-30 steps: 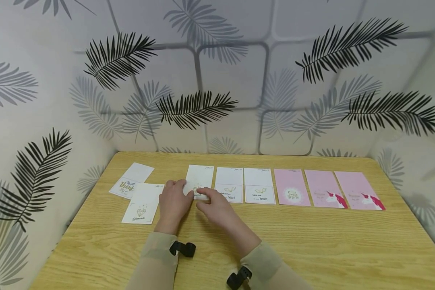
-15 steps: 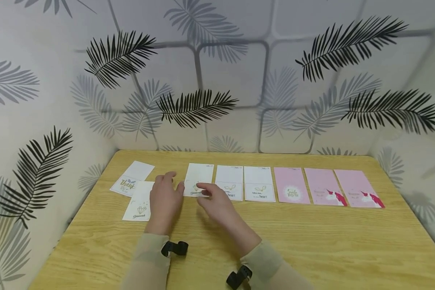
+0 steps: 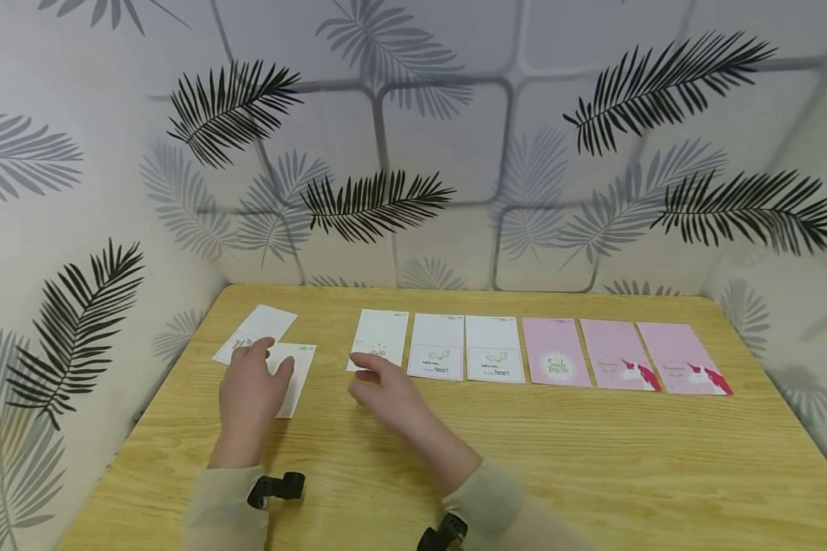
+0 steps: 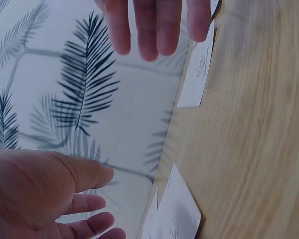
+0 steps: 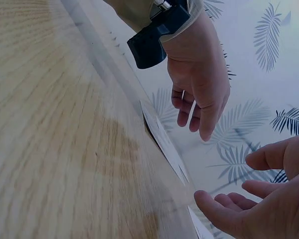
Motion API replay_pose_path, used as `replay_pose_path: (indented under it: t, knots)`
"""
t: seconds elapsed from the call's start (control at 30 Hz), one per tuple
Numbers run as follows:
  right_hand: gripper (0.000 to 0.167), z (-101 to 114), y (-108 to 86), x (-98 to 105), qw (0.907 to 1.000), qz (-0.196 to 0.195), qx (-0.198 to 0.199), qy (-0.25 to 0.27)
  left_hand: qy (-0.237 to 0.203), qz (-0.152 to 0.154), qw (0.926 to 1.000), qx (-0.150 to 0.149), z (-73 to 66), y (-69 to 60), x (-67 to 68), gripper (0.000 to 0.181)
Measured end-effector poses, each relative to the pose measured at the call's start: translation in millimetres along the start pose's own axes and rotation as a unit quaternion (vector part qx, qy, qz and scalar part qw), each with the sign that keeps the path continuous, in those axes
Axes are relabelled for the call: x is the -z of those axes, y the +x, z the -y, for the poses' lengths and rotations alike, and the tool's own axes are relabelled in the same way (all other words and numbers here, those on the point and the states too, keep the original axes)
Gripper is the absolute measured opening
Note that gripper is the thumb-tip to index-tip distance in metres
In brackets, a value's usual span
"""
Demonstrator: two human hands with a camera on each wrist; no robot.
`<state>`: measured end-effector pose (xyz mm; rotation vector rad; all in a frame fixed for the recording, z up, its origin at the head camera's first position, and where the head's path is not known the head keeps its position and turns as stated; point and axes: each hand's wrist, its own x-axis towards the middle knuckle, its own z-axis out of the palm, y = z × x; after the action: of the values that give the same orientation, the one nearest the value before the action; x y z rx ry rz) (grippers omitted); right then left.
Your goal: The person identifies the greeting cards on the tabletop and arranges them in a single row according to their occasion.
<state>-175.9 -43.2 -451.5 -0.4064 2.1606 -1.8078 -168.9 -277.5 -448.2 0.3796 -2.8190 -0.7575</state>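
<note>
My left hand [image 3: 251,390] hovers over a white card with a diamond print [image 3: 298,375] at the left of the table, its fingers relaxed and apart, and covers much of that card. Behind it a white "Thank you" card [image 3: 265,323] lies tilted, its lower part partly hidden by the fingers. My right hand [image 3: 393,394], loosely bent and holding nothing, is just in front of a second white diamond card [image 3: 380,333] at the left end of a row. In the right wrist view, the left hand [image 5: 199,84] appears beyond the right hand [image 5: 269,199], above the cards.
The row continues rightward with two white "heart" cards [image 3: 436,348] [image 3: 494,348], a pink "smile more" card [image 3: 554,344] and two pink unicorn cards [image 3: 609,344] [image 3: 668,344]. A leaf-patterned wall [image 3: 448,245] borders the wooden table [image 3: 558,467] at the back.
My left hand has left the diamond card in the row and moved left over the other diamond card. The right hand has drawn slightly left, off the row's card.
</note>
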Motion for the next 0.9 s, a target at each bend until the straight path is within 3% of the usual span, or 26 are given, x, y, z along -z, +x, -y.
replay_pose_path:
  t: [0.2,0.4,0.63,0.9]
  knots:
    - [0.055,0.7,-1.2,-16.5,0.9974,0.020,-0.018,0.067,0.006,-0.003,0.9998,0.020,24.0,-4.7,9.7,0.056]
    - [0.057,2.8,-1.1,-30.4,0.9909,0.022,-0.037,0.128,0.030,0.009,0.9986,0.042,38.8,-4.5,11.5,0.062]
    - [0.061,-0.4,-0.2,-44.3,0.9844,0.015,-0.060,0.164,0.054,0.029,0.9963,0.061,48.3,-6.5,10.0,0.065]
    - [0.074,-5.6,2.7,-54.2,0.9825,0.003,-0.067,0.174,0.070,0.051,0.9942,0.064,49.7,-8.5,8.9,0.064]
